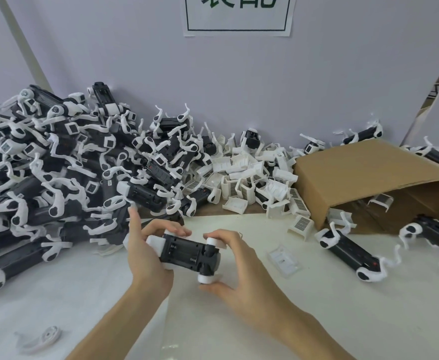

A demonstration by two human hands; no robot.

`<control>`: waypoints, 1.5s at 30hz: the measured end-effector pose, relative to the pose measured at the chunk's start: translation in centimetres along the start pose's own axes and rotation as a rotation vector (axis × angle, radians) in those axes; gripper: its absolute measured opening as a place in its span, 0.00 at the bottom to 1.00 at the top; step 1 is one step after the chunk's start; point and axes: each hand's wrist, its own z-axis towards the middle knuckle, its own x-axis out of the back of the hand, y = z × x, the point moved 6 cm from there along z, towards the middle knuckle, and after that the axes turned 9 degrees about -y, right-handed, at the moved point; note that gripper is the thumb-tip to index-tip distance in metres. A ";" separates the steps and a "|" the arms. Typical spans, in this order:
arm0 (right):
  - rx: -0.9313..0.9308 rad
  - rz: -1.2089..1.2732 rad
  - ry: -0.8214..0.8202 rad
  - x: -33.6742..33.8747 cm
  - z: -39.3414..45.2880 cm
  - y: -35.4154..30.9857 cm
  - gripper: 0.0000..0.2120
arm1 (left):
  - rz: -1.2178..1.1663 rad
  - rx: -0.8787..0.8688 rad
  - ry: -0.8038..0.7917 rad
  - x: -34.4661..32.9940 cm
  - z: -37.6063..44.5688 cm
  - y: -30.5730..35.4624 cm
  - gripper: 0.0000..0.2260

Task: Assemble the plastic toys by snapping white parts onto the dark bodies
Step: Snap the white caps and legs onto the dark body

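Both forearms reach up from six o'clock, and between them I see the dark toy body (187,252) held just above the bench (317,307), near the middle of my view. My left hand (145,253) grips the body's nine o'clock end, where a white part (154,242) sits; its fingers (172,228) curl over the top edge, except the forefinger, which sticks straight up toward twelve o'clock. My right hand (239,266) pinches the three o'clock end: its fingers lie on the upper white cap (212,242) and the thumb presses under the lower white cap (205,278).

At nine to eleven o'clock a big heap of black-and-white toys (52,162) leans against the grey wall (239,81). At one o'clock lies a pile of loose white parts (249,178), running up to a cardboard box (364,175) tipped on its side at two o'clock, with a few white parts inside its mouth. Just beside the box, at three o'clock, a finished toy (351,252) lies on the bench. A clear plastic piece (284,259) rests between it and my right hand. At seven o'clock one loose white leg (41,339) lies alone. A paper sign (239,14) hangs on the wall at twelve o'clock.
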 end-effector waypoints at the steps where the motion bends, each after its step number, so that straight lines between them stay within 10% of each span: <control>1: -0.002 -0.013 -0.002 -0.1 0.0 0.1 0.29 | 0.001 -0.008 -0.012 0.0 0.1 0.1 0.37; 15: -0.211 0.485 0.175 4.4 0.7 3.7 0.20 | 0.538 -0.059 -0.360 -3.4 -1.5 -1.9 0.13; 22: -0.098 -0.038 0.081 2.9 0.8 3.0 0.35 | 0.931 -0.377 -0.353 -5.0 -2.9 0.0 0.31; 31: -0.082 0.006 0.096 4.4 0.3 3.2 0.30 | 1.351 -0.825 -0.737 -7.9 -6.1 -1.0 0.19; 40: -0.065 -0.238 0.375 6.7 0.0 3.2 0.26 | 1.084 -0.262 -0.628 -5.1 -3.0 -1.4 0.28; 45: -0.039 -0.194 0.352 6.9 0.1 3.3 0.32 | 1.241 -0.539 -0.692 -5.4 -2.3 -0.2 0.33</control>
